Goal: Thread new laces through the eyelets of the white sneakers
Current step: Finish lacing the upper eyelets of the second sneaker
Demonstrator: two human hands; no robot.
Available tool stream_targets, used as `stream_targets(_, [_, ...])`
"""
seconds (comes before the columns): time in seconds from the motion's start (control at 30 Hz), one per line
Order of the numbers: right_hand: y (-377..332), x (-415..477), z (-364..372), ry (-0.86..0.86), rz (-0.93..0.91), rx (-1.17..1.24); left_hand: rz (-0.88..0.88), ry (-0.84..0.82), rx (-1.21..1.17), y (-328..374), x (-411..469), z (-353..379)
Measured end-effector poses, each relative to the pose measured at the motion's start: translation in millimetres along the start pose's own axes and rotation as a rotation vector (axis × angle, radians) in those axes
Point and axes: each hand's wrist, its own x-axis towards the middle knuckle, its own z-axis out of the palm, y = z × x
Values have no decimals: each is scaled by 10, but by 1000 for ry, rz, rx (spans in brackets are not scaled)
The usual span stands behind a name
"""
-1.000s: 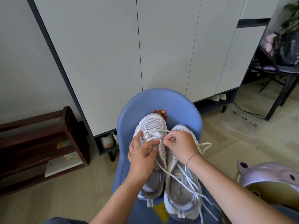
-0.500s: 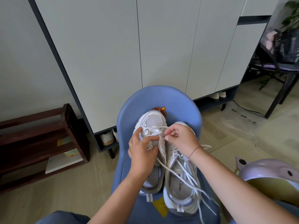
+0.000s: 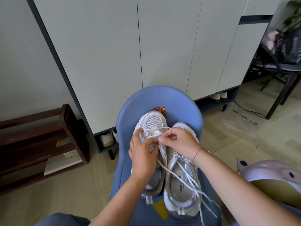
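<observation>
The right hand (image 3: 178,141) pinches the flat white lace (image 3: 162,128) at 3 o'clock of the left-side white mesh sneaker (image 3: 154,120), toe toward 12 o'clock, which the left hand (image 3: 143,158) grips.

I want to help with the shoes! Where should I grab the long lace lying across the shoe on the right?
Probably pinch the long lace mid-run, where it crosses the right sneaker's opening, from above on the near right. It lies thin and slack there; farther up, the right hand pinches it and the left hand grips the left sneaker.
</observation>
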Motion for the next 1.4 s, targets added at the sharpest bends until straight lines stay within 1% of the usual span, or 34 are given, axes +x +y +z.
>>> stream_targets(0.13, [8,-39,27,-43,49,-68,-8,44,-80,-23,25,16])
stream_targets(0.23, [21,-35,27,-3,38,-36,-4,54,-157,-52,54,8])
stream_targets(0.33, [60,-15,-18,61,44,-40,-55,30,-264,-84,83,-19])
stream_targets(0.43, [57,-12,-60,21,44,-61,-132,-14,-416,-62,87,-100])
stream_targets(0.6, [-97,-132,85,26,52,-69,-138,-32,-482,-53,74,-163])
stream_targets(0.7, [-157,-191,180,29,51,-244,-157,-38,-525,-56,70,-157])
stream_targets(0.77, [-149,-198,209,40,13,-370,-160,-36,-519,-46,77,-155])
stream_targets(0.93, [-122,-215,285,156,-11,-436,-165,-8,-524,-71,103,-142])
stream_targets(0.97, [-108,-207,293,186,-17,-439,-196,-13,-569,-79,113,-147])
stream_targets(1.03, [-91,-191,270,213,-15,-441,-278,-40,-743,-85,139,-191])
stream_targets(1.1, [-73,-182,220,203,-3,-469,-347,-77,-927,-117,183,-272])
stream_targets(1.17, [-57,-177,167,194,7,-508,-424,-88,-1042,-183,246,-370])
stream_targets(1.23, [-41,-174,126,198,26,-521,-560,-20,-1148,-267,324,-460])
stream_targets(1.3, [-28,-172,99,197,46,-526,-709,117,-1222,-359,399,-565])
stream_targets(1.37, [-24,-168,78,200,60,-538,-777,248,-1248,-450,454,-670])
stream_targets(1.4, [-24,-168,71,190,65,-537,-781,288,-1207,-470,458,-704])
